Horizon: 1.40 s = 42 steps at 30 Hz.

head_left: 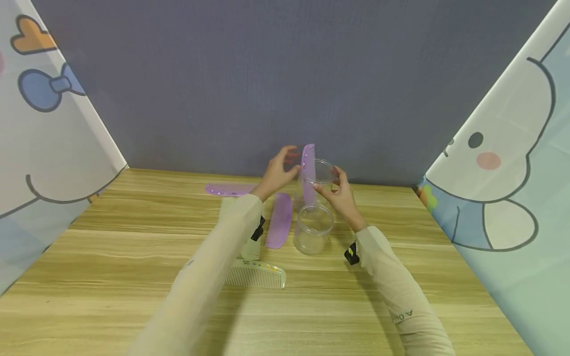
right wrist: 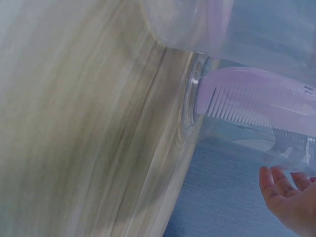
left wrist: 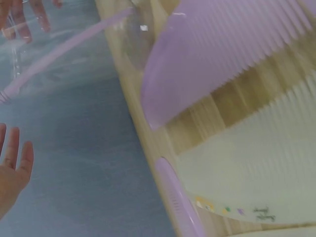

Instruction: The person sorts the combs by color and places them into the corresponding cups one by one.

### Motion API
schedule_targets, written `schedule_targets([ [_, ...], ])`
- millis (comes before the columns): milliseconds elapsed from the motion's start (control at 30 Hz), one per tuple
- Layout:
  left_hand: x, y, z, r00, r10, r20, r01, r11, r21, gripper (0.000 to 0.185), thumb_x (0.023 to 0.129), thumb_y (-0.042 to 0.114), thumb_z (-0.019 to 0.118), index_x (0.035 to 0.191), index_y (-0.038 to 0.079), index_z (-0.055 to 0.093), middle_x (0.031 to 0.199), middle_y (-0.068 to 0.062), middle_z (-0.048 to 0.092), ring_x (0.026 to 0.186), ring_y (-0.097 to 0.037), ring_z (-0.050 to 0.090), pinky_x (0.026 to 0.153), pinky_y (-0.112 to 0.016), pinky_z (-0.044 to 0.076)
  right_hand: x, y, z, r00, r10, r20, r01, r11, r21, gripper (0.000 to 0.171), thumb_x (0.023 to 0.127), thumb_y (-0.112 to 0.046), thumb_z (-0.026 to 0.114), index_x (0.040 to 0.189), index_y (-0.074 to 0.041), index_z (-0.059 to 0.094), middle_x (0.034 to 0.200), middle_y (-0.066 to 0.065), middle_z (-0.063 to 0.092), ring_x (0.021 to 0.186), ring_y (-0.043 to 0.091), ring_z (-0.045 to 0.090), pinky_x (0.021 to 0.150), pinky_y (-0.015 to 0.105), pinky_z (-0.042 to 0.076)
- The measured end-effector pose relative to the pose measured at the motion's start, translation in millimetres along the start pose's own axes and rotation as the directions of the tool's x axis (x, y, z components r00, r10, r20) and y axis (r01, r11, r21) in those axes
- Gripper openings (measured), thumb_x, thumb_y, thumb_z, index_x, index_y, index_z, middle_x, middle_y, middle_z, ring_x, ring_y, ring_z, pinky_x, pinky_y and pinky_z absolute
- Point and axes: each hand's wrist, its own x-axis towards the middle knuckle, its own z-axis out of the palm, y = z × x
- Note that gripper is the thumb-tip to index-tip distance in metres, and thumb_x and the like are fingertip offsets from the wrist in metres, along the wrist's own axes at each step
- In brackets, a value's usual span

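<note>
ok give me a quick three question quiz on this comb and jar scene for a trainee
1. True or false: a purple comb stands upright in the far clear jar.
2. How many purple combs lie flat on the table? A) one B) two C) three
3. Which hand touches that far jar's rim?

Key:
1. True.
2. B: one beside the near jar, one near the back wall.
3. The right hand; the left hand is at the upright comb.

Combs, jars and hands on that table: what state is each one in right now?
Upright purple comb: standing in far jar.
Near jar: upright, empty.
Flat purple comb: lying on table.
Pale comb: lying flat.
Left hand: touching upright comb.
Right hand: on far jar.
</note>
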Motion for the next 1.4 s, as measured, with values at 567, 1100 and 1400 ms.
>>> schedule_targets([
  [567,-28.0,-31.5,-4.9,0.973,-0.166,0.162,0.125,0.963,0.238,0.060,0.082,0.003,0.062,0.136,0.005,0.034,0.132,-0.017,0.046,0.120,-0.033,0.046,0.102,-0.041,0.040,-0.9,-0.6,0.0,1.000,0.011,-0.002,-0.011,1.000,0.001,0.083,0.079,-0.031,0.070,0.142,-0.008,0.021,0.145,0.013,0.032,0.126,0.036,0.038,0.096,0.051,0.041],
  [1100,-47.7,-45.2,1.5,0.918,-0.305,0.255,0.132,0.838,0.529,0.069,0.079,0.018,0.069,0.137,0.007,0.034,0.135,-0.018,0.045,0.122,-0.035,0.044,0.101,-0.046,0.040,-11.8,-34.9,-3.8,0.999,0.018,0.028,-0.019,0.999,0.026,0.077,0.082,-0.015,0.067,0.140,0.004,0.019,0.143,0.026,0.029,0.126,0.045,0.034,0.097,0.057,0.037],
  [1400,-53.6,-41.5,5.7,0.897,-0.346,0.274,0.134,0.805,0.577,0.070,0.077,0.018,0.071,0.136,0.007,0.035,0.131,-0.022,0.045,0.117,-0.037,0.048,0.096,-0.046,0.044,0.1,-1.8,0.3,1.000,0.017,0.006,-0.017,1.000,0.000,0.083,0.080,-0.030,0.070,0.143,-0.008,0.020,0.145,0.013,0.032,0.127,0.035,0.037,0.097,0.049,0.040],
])
